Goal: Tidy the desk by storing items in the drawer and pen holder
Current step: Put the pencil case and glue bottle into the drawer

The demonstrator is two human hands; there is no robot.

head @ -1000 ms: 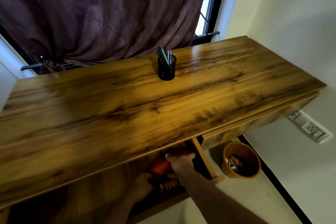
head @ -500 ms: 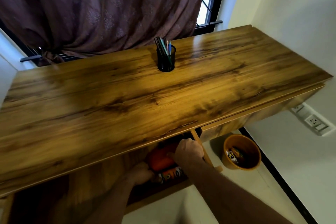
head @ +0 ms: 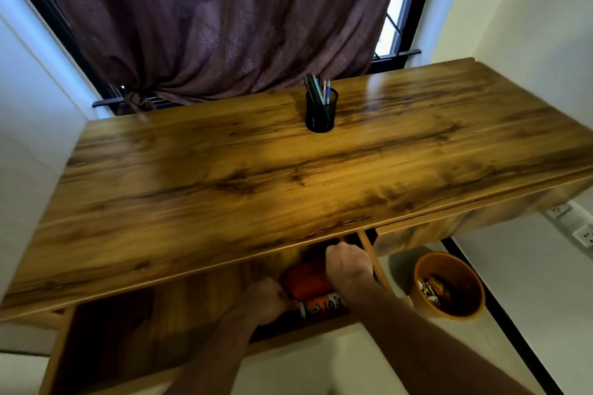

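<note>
The open drawer [head: 134, 324] juts out under the wooden desk [head: 256, 176]. At its right end lie a red rounded object [head: 305, 279] and a small bottle with an orange label [head: 321, 306]. My left hand [head: 266, 298] rests in the drawer, its curled fingers against the left side of those two items. My right hand [head: 348, 263] is knuckles-up just right of the red object, by the drawer's right wall; the desk edge hides its fingertips. A black mesh pen holder [head: 320, 112] with several pens and pencils stands at the back of the desk.
An orange bin [head: 449, 285] with scraps inside stands on the floor right of the drawer. A second, closed drawer front [head: 449, 228] sits under the desk's right half. Wall sockets [head: 574, 224] are at the far right, and a dark curtain [head: 208, 19] hangs behind the desk.
My right hand has slid farther into the drawer, up beside the red object under the desk edge. My left hand has stayed against the red object and bottle. The view has tilted slightly.
</note>
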